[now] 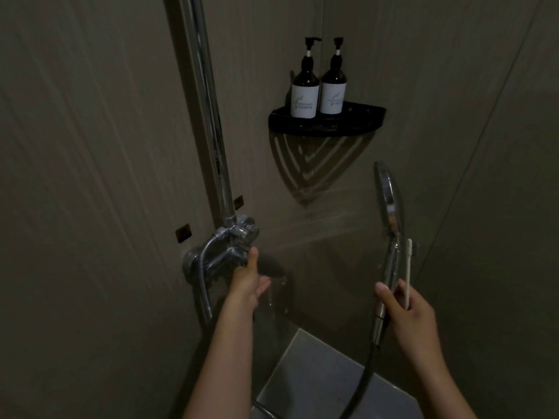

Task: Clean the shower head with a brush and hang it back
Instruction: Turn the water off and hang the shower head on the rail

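Left forearm (pixel 223 352) and right forearm (pixel 429 364) rise from the lower edge, both bare and stretched forward. Left hand (pixel 249 278): thumb raised and touching the chrome mixer valve (pixel 233 252), the other fingers loose and slightly spread below it; this grip is released and holds nothing. Right hand (pixel 408 306): grip clenched round the handle of the shower head (pixel 390 195), thumb laid across the front. The head stands upright above the fist, seen almost edge-on, off the wall and well to the right of the valve. A pale brush (pixel 409 267) is pinched in the same hand, lying along the handle with its bristle end up.

A dark hose (pixel 363 385) drops from the handle's base and curves to the bottom edge. A second, metal hose (pixel 201 267) loops down from the valve's left side. A chrome riser pipe (pixel 208 116) runs up from the valve and out of the top edge.

Open air lies between the two hands and above the shower head, up to a black corner shelf (pixel 326 122), which carries two dark pump bottles (pixel 305 89) standing side by side and touching. Brownish wall panels (pixel 90 176) meet in the corner behind the shelf. A grey floor tile (pixel 317 373) shows between the forearms. Lighting is dim.
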### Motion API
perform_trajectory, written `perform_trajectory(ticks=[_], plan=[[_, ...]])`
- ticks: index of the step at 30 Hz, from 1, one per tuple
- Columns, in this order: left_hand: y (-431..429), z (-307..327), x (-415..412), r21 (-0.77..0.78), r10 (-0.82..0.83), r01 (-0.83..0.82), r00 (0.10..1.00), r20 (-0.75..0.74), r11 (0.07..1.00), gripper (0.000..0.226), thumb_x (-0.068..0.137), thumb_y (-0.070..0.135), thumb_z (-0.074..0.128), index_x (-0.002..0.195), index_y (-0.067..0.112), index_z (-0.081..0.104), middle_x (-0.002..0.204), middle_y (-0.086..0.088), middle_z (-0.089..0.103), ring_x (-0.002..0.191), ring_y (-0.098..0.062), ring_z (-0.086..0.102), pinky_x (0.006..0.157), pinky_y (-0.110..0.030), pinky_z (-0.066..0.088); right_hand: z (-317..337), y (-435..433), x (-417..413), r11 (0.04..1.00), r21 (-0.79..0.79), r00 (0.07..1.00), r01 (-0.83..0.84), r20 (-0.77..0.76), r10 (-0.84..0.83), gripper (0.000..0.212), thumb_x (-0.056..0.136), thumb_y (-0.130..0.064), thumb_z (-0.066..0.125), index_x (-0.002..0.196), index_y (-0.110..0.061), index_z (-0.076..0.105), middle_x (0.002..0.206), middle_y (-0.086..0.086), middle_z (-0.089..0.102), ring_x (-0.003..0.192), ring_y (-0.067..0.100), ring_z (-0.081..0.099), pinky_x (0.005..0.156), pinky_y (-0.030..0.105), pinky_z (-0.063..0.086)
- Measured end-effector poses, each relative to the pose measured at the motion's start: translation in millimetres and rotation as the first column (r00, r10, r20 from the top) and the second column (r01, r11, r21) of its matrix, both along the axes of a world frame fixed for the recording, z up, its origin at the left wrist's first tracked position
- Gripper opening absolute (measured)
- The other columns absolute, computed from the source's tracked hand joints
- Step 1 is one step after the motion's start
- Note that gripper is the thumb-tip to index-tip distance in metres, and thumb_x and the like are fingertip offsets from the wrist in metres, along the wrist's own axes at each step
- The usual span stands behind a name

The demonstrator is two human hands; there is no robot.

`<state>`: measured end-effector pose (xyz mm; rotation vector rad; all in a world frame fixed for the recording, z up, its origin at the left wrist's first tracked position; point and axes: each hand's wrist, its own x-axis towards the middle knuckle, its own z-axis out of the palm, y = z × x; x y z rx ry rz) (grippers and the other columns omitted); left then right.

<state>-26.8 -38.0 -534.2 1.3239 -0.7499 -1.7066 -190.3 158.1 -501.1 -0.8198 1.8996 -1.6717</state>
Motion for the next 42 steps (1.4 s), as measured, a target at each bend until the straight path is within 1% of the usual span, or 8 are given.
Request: perform_trajectory(ticks=[6, 18, 21, 24, 26, 29, 35, 42], plan=[[1, -7, -2, 0.039, 0.057, -0.054, 0.995, -0.076, 0.998, 0.074, 0.087, 0.046, 0.058, 0.143, 0.007, 0.030, 0.138, -0.021, 0.048, 0.120, -0.034, 0.054, 0.096, -0.040, 0.047, 0, 5, -3, 1.000, -0.016, 1.000, 0.016, -0.016, -0.016, 0.022, 0.090, -0.020, 0.060, 0.071, -0.011, 0.053, 0.064, 0.003, 0.048, 0.062, 0.014, 0.045, 0.057, 0.026, 0.037], [25, 5, -31, 0.106, 0.061, -0.041, 0.978, -0.200, 0.994, 0.066, 0.093, 0.042, 0.050, 0.146, 0.012, 0.025, 0.147, -0.024, 0.034, 0.123, -0.036, 0.051, 0.093, -0.039, 0.046, 1, 33, -23, 0.997, -0.044, 0.998, 0.055, -0.032, -0.057, 0.028, 0.090, -0.023, 0.059, 0.085, 0.004, 0.058, 0.071, 0.011, 0.052, 0.066, 0.017, 0.048, 0.060, 0.028, 0.038], [54, 13, -47, -0.010, -0.133, 0.134, 0.974, -0.182, 0.991, 0.056, 0.093, 0.025, 0.056, 0.142, 0.009, 0.033, 0.144, -0.024, 0.039, 0.124, -0.035, 0.051, 0.097, -0.040, 0.044, -1, 42, -28, 0.995, -0.065, 0.997, 0.076, -0.018, -0.077, 0.024, 0.089, -0.022, 0.060, 0.088, 0.002, 0.061, 0.074, 0.011, 0.057, 0.068, 0.017, 0.051, 0.060, 0.027, 0.040], [100, 21, -71, -0.201, -0.564, 0.547, 0.825, -0.038, 0.813, 0.027, 0.091, 0.013, 0.057, 0.118, 0.013, 0.056, 0.132, -0.013, 0.057, 0.121, -0.028, 0.055, 0.103, -0.041, 0.043, -3, 54, -33, 0.991, -0.089, 0.995, 0.101, 0.000, -0.101, 0.021, 0.089, -0.018, 0.061, 0.087, 0.003, 0.062, 0.072, 0.009, 0.055, 0.068, 0.016, 0.050, 0.057, 0.020, 0.040], [124, 19, -88, -0.285, -0.764, 0.751, 0.639, 0.087, 0.596, 0.030, 0.088, 0.010, 0.061, 0.115, 0.021, 0.059, 0.127, -0.008, 0.061, 0.117, -0.023, 0.058, 0.099, -0.039, 0.044, -4, 62, -37, 0.989, -0.104, 0.994, 0.108, 0.000, -0.109, 0.020, 0.089, -0.016, 0.062, 0.086, 0.004, 0.061, 0.069, 0.009, 0.054, 0.067, 0.017, 0.050, 0.052, 0.014, 0.039], [152, 14, -113, -0.300, -0.891, 0.891, 0.409, 0.199, 0.342, 0.045, 0.081, 0.007, 0.068, 0.114, 0.037, 0.060, 0.114, 0.002, 0.066, 0.103, -0.012, 0.064, 0.089, -0.033, 0.049, -4, 77, -44, 0.984, -0.132, 0.993, 0.117, 0.011, -0.117, 0.019, 0.089, -0.013, 0.061, 0.088, 0.006, 0.062, 0.074, 0.015, 0.060, 0.069, 0.018, 0.055, 0.052, 0.013, 0.042], [204, 16, -147, -0.332, -0.913, 0.900, 0.358, 0.194, 0.282, 0.056, 0.082, -0.012, 0.059, 0.114, 0.033, 0.052, 0.087, -0.002, 0.066, 0.074, -0.005, 0.066, 0.073, -0.025, 0.056, 2, 117, -60, 0.970, -0.160, 0.983, 0.182, 0.007, -0.183, 0.012, 0.088, -0.008, 0.062, 0.077, -0.006, 0.058, 0.063, 0.003, 0.053, 0.049, -0.006, 0.048, 0.047, 0.008, 0.039], [268, 23, -178, -0.396, -0.910, 0.896, 0.319, 0.266, 0.199, 0.061, 0.081, -0.015, 0.058, 0.128, 0.022, 0.045, 0.085, -0.001, 0.064, 0.070, -0.004, 0.066, 0.065, -0.020, 0.054, 1, 178, -81, 0.931, -0.171, 0.946, 0.323, 0.023, -0.324, 0.022, 0.085, -0.004, 0.065, 0.068, -0.010, 0.052, 0.060, 0.003, 0.048, 0.044, -0.004, 0.046, 0.044, 0.009, 0.037]])
